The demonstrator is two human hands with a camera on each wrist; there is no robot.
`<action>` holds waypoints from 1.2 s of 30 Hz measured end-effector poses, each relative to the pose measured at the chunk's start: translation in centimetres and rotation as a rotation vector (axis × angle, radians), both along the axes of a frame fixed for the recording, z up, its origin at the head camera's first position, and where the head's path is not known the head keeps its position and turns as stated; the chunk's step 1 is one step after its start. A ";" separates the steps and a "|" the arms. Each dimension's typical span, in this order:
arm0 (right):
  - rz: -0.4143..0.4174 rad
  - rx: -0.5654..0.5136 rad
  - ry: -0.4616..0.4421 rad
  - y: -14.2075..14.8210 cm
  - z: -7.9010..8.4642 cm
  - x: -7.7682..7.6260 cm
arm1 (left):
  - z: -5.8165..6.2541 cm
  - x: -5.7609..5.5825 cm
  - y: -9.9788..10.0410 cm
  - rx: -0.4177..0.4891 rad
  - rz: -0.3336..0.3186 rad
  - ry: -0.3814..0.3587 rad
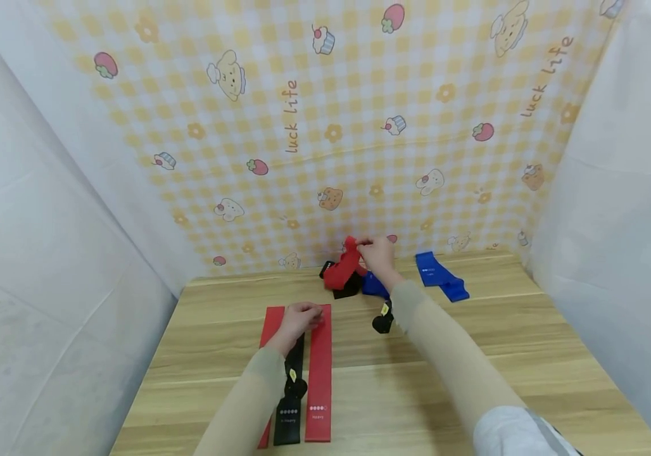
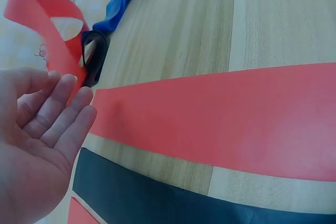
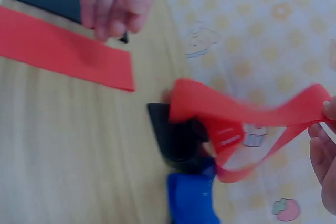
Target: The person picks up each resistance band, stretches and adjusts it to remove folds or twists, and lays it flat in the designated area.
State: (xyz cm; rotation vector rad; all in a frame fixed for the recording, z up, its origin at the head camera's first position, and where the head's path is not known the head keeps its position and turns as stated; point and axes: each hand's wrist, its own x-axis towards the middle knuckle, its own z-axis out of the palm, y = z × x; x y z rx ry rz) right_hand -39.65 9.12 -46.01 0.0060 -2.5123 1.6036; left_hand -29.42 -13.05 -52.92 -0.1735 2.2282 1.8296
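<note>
My right hand [image 1: 379,254] pinches a red resistance band [image 1: 344,271] at its top and holds it up as a loose, twisted loop. In the right wrist view the loop [image 3: 226,106] hangs over a crumpled black band [image 3: 178,140] and a blue band [image 3: 191,198]. My left hand [image 1: 300,316] hovers over the far ends of the laid-out bands, its fingers loosely bent with nothing in them. Beneath it a flat red band [image 1: 318,373] marked "Heavy" lies beside a flat black band [image 1: 287,418]. Another red band [image 1: 271,323] lies left of these, partly behind the left arm.
A folded blue band [image 1: 441,277] lies apart at the back right of the wooden table [image 1: 474,354]. The patterned cloth [image 1: 360,164] rises right behind the table's back edge, and white sheets [image 1: 616,190] stand at both sides.
</note>
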 end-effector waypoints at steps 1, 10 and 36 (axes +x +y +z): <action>-0.006 0.013 0.017 0.1 0.4 -0.2 | 0.1 0.0 0.0 0.004 -0.004 0.001; -0.010 -0.089 0.107 1.0 4.8 -1.6 | 1.2 -0.2 0.0 -0.025 -0.002 0.025; 0.127 -0.216 0.199 0.9 14.0 2.4 | 2.5 -0.3 1.4 0.048 0.009 0.064</action>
